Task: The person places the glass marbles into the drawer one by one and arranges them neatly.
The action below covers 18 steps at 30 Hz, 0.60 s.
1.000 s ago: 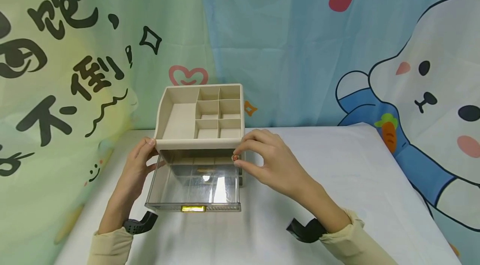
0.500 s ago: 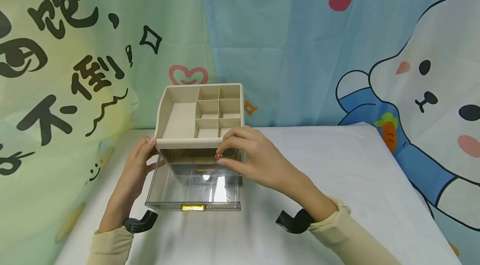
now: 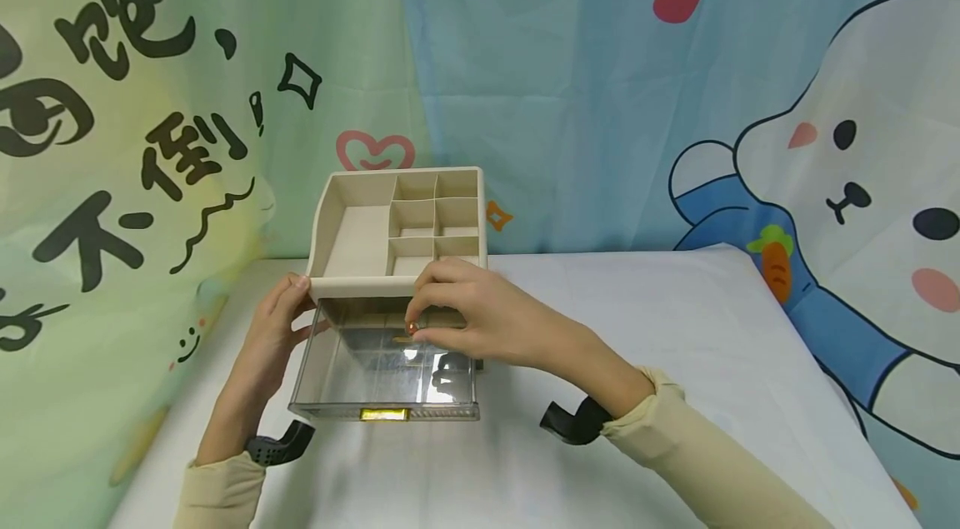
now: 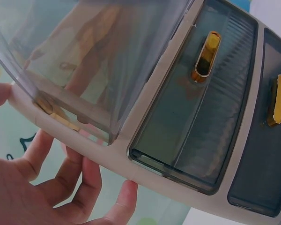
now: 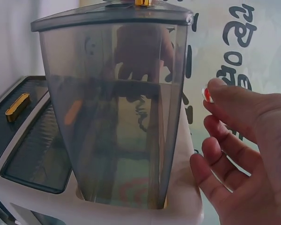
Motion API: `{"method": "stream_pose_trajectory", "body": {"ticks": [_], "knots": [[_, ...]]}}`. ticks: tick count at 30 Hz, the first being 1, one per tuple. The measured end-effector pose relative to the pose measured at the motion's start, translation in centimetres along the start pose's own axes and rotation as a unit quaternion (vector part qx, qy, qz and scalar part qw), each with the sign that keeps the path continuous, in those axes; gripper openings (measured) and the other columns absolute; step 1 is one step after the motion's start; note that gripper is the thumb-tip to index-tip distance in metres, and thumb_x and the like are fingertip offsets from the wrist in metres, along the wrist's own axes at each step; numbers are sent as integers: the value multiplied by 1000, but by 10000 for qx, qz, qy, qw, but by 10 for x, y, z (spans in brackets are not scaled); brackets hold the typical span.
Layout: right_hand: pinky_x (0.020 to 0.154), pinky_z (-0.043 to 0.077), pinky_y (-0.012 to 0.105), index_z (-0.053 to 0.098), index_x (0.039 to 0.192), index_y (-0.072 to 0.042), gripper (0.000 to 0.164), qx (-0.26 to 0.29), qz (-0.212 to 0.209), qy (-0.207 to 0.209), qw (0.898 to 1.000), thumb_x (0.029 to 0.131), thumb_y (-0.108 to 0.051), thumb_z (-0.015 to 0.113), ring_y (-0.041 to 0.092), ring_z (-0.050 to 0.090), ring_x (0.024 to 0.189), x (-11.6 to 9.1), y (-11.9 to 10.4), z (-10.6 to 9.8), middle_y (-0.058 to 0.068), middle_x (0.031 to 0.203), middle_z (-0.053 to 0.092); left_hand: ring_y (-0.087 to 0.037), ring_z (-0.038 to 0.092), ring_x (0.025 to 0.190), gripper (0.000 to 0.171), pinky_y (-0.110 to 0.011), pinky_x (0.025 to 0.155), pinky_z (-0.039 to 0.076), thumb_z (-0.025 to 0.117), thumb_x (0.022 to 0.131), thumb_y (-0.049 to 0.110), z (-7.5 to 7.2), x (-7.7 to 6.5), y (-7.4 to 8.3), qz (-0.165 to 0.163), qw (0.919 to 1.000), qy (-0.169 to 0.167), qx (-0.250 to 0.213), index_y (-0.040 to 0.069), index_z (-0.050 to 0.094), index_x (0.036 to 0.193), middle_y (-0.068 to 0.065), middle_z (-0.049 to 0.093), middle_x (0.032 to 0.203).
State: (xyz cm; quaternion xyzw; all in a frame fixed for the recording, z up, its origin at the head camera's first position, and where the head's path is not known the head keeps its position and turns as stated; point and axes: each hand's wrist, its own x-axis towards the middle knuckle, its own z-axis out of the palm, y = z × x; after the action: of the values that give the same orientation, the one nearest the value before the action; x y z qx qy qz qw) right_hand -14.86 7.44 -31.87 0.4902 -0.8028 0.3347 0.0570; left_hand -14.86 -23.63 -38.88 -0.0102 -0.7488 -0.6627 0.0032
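A cream desk organizer stands on the table, its clear top drawer pulled out toward me. My left hand holds the organizer's left front edge; in the left wrist view, bent fingers touch the cream side and part of the thumb shows at the left. Over the drawer is my right hand, pinching a small clear marble with a red-orange centre between thumb and index finger. The other right fingers curl loosely. No loose item shows inside the drawer.
Two closed tinted drawers with gold handles sit below the pulled-out one. Divided compartments fill the organizer's top. A white cloth covers the table, with a printed curtain behind.
My right hand has moved left and slightly down with the marble, from the drawer's right edge to over its middle. The left hand and organizer have stayed in place.
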Motion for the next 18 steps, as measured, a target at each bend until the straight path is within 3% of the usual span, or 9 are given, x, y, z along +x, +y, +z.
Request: {"method": "stream_pose_trajectory", "body": {"ticks": [8, 18], "knots": [[96, 50, 19, 74, 104, -16, 8, 109, -296, -480, 9983, 96, -19, 77, 8, 59, 105, 9, 2, 8, -5, 108, 66, -10, 58, 109, 25, -27, 86, 59, 43, 112, 40, 0, 0, 0, -29, 10000, 4, 59, 21, 56, 101, 7, 56, 117], [95, 49, 19, 74, 104, -19, 6, 478, -126, -1284, 9905, 98, -21, 75, 5, 58, 102, 23, 1, 13, -4, 110, 67, -10, 59, 109, 25, -27, 86, 60, 43, 112, 39, 0, 0, -1, 1, 10000, -7, 3, 21, 57, 100, 7, 57, 116]]}}
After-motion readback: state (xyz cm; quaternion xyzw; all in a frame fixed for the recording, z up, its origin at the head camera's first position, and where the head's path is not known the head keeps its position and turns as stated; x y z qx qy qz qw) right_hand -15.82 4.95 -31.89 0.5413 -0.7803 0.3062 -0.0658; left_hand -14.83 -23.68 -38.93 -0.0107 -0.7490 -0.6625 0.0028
